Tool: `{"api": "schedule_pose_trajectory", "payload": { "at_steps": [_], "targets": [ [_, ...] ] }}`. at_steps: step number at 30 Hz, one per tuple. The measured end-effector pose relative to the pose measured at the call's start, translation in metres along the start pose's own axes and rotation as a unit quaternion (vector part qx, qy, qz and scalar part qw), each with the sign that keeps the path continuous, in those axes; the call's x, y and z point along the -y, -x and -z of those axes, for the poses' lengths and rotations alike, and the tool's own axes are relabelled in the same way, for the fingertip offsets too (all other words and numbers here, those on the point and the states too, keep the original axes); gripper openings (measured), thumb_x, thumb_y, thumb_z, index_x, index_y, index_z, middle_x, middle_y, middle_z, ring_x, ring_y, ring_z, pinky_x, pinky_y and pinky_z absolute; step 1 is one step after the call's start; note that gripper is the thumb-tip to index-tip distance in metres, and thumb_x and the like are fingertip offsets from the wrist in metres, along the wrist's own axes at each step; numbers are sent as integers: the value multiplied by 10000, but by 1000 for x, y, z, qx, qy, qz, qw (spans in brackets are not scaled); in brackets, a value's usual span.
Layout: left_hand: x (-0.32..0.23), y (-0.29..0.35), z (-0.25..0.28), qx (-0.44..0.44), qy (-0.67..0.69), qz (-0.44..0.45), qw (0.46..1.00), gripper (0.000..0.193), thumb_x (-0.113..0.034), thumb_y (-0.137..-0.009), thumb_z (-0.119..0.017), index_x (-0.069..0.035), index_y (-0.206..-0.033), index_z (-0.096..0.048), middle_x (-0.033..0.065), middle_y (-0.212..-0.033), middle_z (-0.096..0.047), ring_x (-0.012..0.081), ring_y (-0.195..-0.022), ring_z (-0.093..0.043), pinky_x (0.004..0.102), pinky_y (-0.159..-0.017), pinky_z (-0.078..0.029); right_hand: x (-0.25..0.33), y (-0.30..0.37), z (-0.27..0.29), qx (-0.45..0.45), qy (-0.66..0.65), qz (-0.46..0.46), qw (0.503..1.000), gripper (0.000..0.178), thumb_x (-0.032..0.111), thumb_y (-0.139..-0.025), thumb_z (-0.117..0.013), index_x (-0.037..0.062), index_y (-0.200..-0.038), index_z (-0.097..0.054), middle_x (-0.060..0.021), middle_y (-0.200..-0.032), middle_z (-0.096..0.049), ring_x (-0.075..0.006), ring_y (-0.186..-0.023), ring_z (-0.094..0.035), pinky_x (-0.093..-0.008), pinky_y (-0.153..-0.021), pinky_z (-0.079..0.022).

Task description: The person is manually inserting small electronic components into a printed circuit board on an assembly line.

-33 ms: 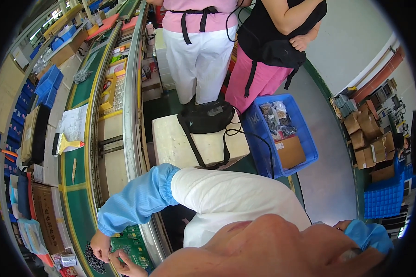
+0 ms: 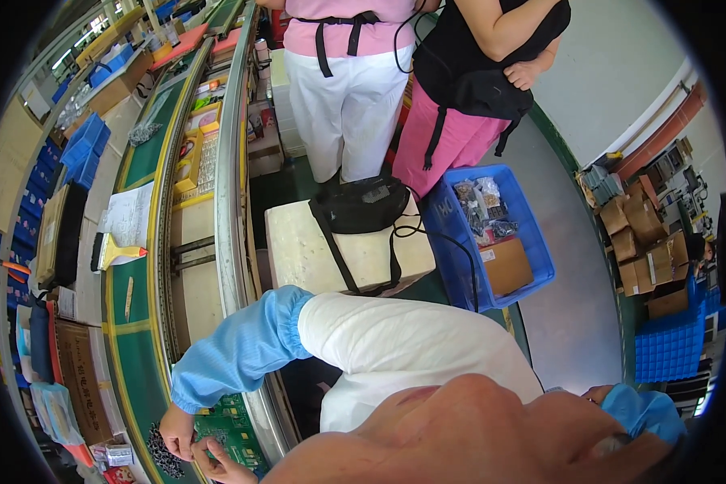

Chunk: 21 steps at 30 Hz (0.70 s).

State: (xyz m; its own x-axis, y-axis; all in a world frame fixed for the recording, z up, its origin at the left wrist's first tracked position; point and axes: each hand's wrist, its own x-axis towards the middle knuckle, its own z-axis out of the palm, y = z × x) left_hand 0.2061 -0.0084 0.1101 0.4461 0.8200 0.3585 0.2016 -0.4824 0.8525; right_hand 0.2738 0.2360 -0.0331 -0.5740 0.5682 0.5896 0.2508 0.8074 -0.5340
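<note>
Hands (image 2: 177,429) shifted slightly, green circuit board (image 2: 232,424) just beside them.

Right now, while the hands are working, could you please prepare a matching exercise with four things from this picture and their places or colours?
1. circuit board
2. waist bag
3. crate
4. brush

A. blue, with a cardboard box inside
B. yellow-handled
C. flat and green
D. black, lying on a pale block

Right pairs: 1-C, 2-D, 3-A, 4-B
</note>
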Motion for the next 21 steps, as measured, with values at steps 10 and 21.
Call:
{"api": "schedule_pose_trajectory", "payload": {
  "at_steps": [10, 21],
  "targets": [
    [43, -4, 22, -15, -21, 54, 998, 254, -244, -950, -693, 8, -927, -666, 50, -775, -608, 157, -708, -510, 313, -663, -398, 40, 10, 32, 47, -127, -30, 990, 251, 269, -962, -611, 61, -1055, -717, -173, -970, -713, -237, -839, -694, -366, -713, -523],
    [83, -35, 28, 82, -89, -521, 845, 203, -228, -933, -731, -32, -957, -686, 55, -840, -632, 111, -651, -481, 271, -545, -361, 89, 26, 71, 95, -250, -65, 961, 220, 236, -955, -654, 67, -1071, -735, -83, -979, -741, -166, -854, -695, -326, -732, -532]
  ]
}}
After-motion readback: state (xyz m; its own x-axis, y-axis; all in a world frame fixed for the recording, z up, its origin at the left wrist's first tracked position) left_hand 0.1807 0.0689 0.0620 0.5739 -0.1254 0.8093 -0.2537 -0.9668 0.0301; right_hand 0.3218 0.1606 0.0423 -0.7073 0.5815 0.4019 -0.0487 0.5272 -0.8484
